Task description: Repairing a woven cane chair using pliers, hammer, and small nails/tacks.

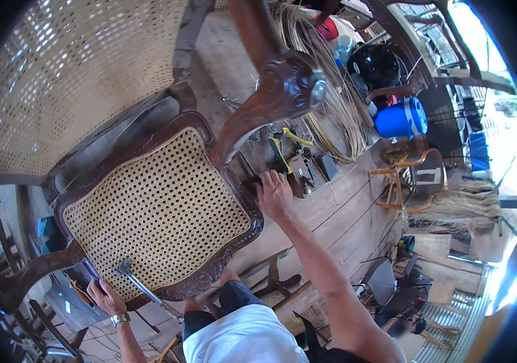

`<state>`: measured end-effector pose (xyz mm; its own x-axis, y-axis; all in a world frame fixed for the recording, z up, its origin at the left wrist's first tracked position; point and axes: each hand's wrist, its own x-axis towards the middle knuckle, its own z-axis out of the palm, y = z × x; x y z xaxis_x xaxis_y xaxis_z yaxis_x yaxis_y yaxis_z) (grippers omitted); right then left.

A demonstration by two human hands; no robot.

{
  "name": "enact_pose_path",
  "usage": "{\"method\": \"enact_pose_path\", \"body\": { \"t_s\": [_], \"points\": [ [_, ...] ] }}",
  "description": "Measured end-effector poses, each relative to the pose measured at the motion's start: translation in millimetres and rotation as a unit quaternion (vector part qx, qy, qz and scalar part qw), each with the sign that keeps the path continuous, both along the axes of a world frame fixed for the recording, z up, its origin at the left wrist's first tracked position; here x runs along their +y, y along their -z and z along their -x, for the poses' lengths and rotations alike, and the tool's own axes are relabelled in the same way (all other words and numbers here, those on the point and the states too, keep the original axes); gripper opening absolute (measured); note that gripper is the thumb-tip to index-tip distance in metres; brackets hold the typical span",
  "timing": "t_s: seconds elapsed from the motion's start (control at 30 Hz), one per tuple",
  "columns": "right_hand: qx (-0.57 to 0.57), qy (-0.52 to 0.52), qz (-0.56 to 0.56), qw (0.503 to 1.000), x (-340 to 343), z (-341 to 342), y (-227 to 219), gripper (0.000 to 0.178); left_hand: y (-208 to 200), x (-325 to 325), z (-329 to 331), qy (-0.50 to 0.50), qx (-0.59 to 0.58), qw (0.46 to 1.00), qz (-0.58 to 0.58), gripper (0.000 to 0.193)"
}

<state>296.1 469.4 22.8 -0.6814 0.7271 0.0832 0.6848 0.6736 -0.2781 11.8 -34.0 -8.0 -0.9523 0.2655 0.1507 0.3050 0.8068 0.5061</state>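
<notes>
Cane-seat chair (156,212) held: left hand (102,295) below, right hand (275,193) beside.

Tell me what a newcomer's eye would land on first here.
First, the carved dark wooden chair lying on the plank floor, its woven cane seat filling the centre. The right hand grips the seat frame's right edge, and the left hand is at its lower left corner, beside a hammer. Behind, upper right, a bright blue barrel stands out next to bundled cane strands.
</notes>
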Motion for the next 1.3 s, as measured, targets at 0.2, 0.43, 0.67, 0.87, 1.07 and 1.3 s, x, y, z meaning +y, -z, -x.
{"method": "enact_pose_path", "body": {
  "t_s": [0.2, 0.43, 0.67, 0.87, 1.07, 1.3],
  "points": [
    [0.074, 0.017, 0.06, 0.995, -4, -11, -2, 0.028, 1, -2, 4, -0.009, 0.001, 0.999, 0.042, 0.04],
    [0.222, 0.134, 0.352, 0.899, -23, -27, -51, 0.022, -4, 7, 3, -0.006, 0.008, 0.999, 0.045, 0.036],
    [0.346, 0.073, 0.531, 0.77, -85, -21, -89, 0.029, -9, -1, -2, -0.007, 0.003, 1.0, 0.011, 0.029],
    [0.325, -0.105, 0.695, 0.633, -130, 38, -146, 0.055, -19, 17, -7, -0.035, -0.005, 0.995, -0.092, 0.029],
    [0.294, -0.145, 0.697, 0.638, -194, 87, -169, 0.063, -19, 20, -2, -0.064, 0.002, 0.985, -0.159, 0.038],
    [0.221, -0.294, 0.452, 0.813, -245, 169, -158, 0.037, -21, 13, -3, -0.076, -0.019, 0.981, -0.176, 0.039]
  ]
}}
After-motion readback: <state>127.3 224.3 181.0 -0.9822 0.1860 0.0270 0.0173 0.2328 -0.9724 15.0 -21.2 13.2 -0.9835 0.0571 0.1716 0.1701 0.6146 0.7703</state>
